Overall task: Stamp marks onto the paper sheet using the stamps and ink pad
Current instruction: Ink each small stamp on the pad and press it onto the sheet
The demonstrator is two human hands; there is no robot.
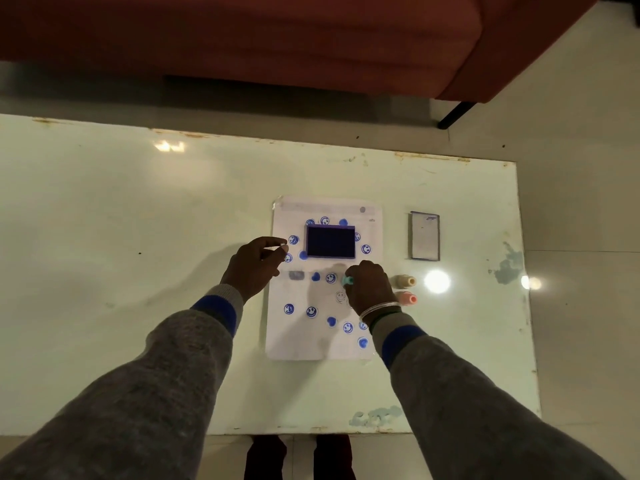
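Note:
A white paper sheet [298, 337] lies on the table, dotted with several blue smiley and heart marks. A dark blue ink pad [330, 241] rests on the sheet's upper half. My right hand [369, 287] is closed around a teal stamp [347, 280], held over the middle of the sheet. At the sheet's left edge, my left hand [258, 263] pinches a small white cap-like piece [281, 244] between its fingertips. Two more stamps, one beige [403, 280] and one orange-pink [407, 299], lie just right of the sheet.
The ink pad's lid [425, 235] lies to the right of the sheet. The pale glossy table [121, 202] has chipped edges and bright light reflections. A red-brown sofa [277, 39] stands beyond the far edge. Feet show under the near edge.

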